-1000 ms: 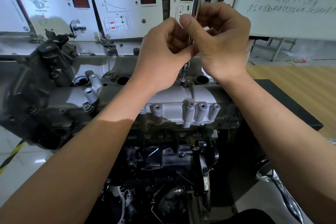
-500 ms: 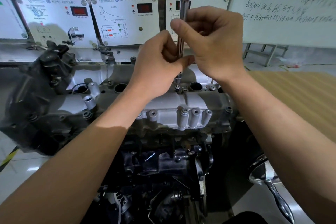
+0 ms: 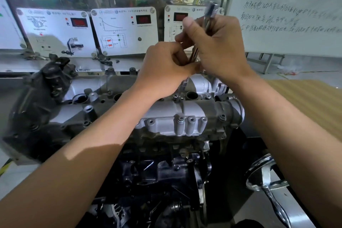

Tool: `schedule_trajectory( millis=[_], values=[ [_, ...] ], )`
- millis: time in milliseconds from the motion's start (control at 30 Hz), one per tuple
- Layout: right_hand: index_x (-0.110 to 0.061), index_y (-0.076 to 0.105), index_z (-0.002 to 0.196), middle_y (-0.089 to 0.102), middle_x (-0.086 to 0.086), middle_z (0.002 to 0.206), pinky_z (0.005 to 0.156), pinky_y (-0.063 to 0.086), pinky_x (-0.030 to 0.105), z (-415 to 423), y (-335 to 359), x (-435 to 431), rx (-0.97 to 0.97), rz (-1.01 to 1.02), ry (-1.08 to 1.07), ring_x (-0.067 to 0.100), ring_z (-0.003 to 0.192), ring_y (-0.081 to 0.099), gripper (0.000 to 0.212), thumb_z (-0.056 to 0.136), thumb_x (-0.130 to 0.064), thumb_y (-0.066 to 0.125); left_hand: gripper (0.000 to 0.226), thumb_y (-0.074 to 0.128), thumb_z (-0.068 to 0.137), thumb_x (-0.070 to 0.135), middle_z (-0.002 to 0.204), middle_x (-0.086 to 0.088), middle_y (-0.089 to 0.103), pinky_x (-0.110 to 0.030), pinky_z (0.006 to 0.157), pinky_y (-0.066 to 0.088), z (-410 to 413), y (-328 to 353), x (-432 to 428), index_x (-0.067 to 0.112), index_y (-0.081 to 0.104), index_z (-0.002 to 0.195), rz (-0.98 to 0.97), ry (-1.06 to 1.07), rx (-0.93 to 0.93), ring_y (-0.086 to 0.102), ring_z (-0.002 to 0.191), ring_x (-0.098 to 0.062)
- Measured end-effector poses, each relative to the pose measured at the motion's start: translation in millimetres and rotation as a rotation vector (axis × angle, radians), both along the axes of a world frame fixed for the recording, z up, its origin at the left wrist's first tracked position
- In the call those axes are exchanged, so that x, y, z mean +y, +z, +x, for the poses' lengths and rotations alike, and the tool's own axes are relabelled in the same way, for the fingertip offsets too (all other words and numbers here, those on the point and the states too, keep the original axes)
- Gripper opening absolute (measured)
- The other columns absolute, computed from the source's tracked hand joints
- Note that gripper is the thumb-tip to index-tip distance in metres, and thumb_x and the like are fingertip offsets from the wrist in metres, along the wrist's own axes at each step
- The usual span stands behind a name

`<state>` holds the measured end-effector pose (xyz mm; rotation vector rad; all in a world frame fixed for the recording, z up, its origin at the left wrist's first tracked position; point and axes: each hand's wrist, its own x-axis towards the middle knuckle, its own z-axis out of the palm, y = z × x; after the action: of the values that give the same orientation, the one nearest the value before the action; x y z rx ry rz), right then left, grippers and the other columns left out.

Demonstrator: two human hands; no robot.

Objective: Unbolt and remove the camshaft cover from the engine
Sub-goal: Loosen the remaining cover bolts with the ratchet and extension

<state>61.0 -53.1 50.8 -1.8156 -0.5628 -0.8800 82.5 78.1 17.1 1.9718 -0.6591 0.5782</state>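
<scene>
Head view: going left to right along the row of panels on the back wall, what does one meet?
Cut-off panel at the edge → panel with metal fitting → panel with curve graph → partly hidden panel → handwritten whiteboard.

A person's left grip (image 3: 162, 69) and right grip (image 3: 219, 48) hold a metal tool (image 3: 210, 13), tilted, above a silver engine cover (image 3: 166, 114).
</scene>
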Motion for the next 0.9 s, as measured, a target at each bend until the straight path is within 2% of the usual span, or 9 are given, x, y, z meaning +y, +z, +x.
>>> schedule_trajectory(
  millis=[100, 167, 233, 300, 367, 500, 733, 833, 900],
  values=[
    [0.01, 0.063, 0.083, 0.072, 0.016, 0.073, 0.055, 0.058, 0.035, -1.9, 8.3, -19.2, 0.071, 0.123, 0.019, 0.03, 0.063, 0.072, 0.039, 0.104, -0.02, 0.048, 0.01, 0.074, 0.089, 0.023, 0.075, 0.004, 0.074, -0.022, 0.059, 0.056, -2.2, 9.5, -5.1, 0.014, 0.072, 0.092, 0.053, -0.209, 0.094, 0.071, 0.061, -0.007],
    [0.003, 0.06, 0.082, 0.068, 0.017, 0.07, 0.047, 0.053, 0.035, -3.3, 8.7, -29.5, 0.064, 0.168, 0.01, 0.035, 0.058, 0.069, 0.038, 0.106, -0.021, 0.042, 0.026, 0.071, 0.091, 0.022, 0.094, 0.006, 0.075, -0.015, 0.066, 0.055, -4.5, 12.6, -15.1, 0.014, 0.069, 0.115, 0.216, -0.244, 0.102, 0.07, 0.071, 0.003],
    [0.0, 0.057, 0.076, 0.06, 0.017, 0.061, 0.041, 0.048, 0.035, -4.4, 3.4, -33.9, 0.021, 0.188, 0.003, 0.032, 0.05, 0.063, 0.04, 0.107, -0.019, 0.04, 0.033, 0.069, 0.093, 0.022, 0.105, -0.003, 0.075, -0.024, 0.079, 0.057, -5.7, 12.5, -28.2, 0.011, 0.066, 0.123, 0.34, -0.245, 0.116, 0.071, 0.084, -0.003],
    [-0.001, 0.054, 0.07, 0.049, 0.01, 0.053, 0.039, 0.038, 0.029, -3.3, -3.8, -34.2, -0.032, 0.192, -0.013, 0.021, 0.041, 0.05, 0.043, 0.107, -0.016, 0.039, 0.03, 0.066, 0.095, 0.018, 0.107, -0.007, 0.075, -0.037, 0.09, 0.055, -7.0, 11.4, -38.2, 0.009, 0.067, 0.122, 0.379, -0.277, 0.158, 0.072, 0.093, -0.015],
    [-0.006, 0.048, 0.064, 0.041, 0.002, 0.05, 0.043, 0.029, 0.028, 0.0, -8.5, -32.7, -0.057, 0.198, 0.0, 0.013, 0.04, 0.038, 0.044, 0.107, -0.014, 0.038, 0.018, 0.063, 0.096, 0.013, 0.101, -0.006, 0.076, -0.04, 0.09, 0.056, -6.5, 8.4, -41.9, 0.009, 0.072, 0.112, 0.37, -0.326, 0.171, 0.072, 0.091, -0.017],
    [-0.021, 0.04, 0.058, 0.037, -0.009, 0.046, 0.046, 0.026, 0.026, 6.6, -11.3, -30.5, -0.059, 0.233, 0.021, 0.01, 0.038, 0.034, 0.049, 0.107, -0.016, 0.038, 0.019, 0.062, 0.097, 0.011, 0.102, -0.001, 0.077, -0.026, 0.086, 0.056, -0.7, 0.9, -39.9, 0.01, 0.073, 0.112, 0.323, -0.334, 0.177, 0.072, 0.093, -0.012],
    [-0.017, 0.037, 0.063, 0.031, -0.009, 0.048, 0.043, 0.023, 0.021, 11.6, -14.4, -28.6, 0.068, 0.347, 0.178, 0.009, 0.04, 0.027, 0.042, 0.106, -0.018, 0.041, 0.024, 0.062, 0.097, 0.016, 0.099, 0.006, 0.075, -0.014, 0.074, 0.056, 7.4, -9.9, -37.4, 0.01, 0.07, 0.119, 0.293, -0.31, 0.197, 0.071, 0.083, -0.001],
    [-0.017, 0.032, 0.058, 0.025, -0.005, 0.048, 0.043, 0.02, 0.019, 11.4, -10.4, -29.5, 0.139, 0.354, 0.312, 0.012, 0.039, 0.02, 0.045, 0.102, -0.021, 0.043, 0.019, 0.062, 0.097, 0.02, 0.089, 0.012, 0.072, -0.006, 0.066, 0.048, 7.9, -11.2, -37.1, 0.011, 0.073, 0.111, 0.341, -0.27, 0.129, 0.067, 0.076, 0.009],
    [-0.02, 0.027, 0.055, 0.023, -0.006, 0.045, 0.044, 0.018, 0.02, 12.0, -6.8, -28.4, 0.216, 0.318, 0.375, 0.013, 0.039, 0.015, 0.048, 0.099, -0.026, 0.046, 0.019, 0.063, 0.096, 0.022, 0.078, 0.005, 0.071, -0.013, 0.069, 0.049, 7.7, -12.2, -36.7, 0.006, 0.072, 0.1, 0.378, -0.224, 0.078, 0.065, 0.073, 0.004]
  ],
)
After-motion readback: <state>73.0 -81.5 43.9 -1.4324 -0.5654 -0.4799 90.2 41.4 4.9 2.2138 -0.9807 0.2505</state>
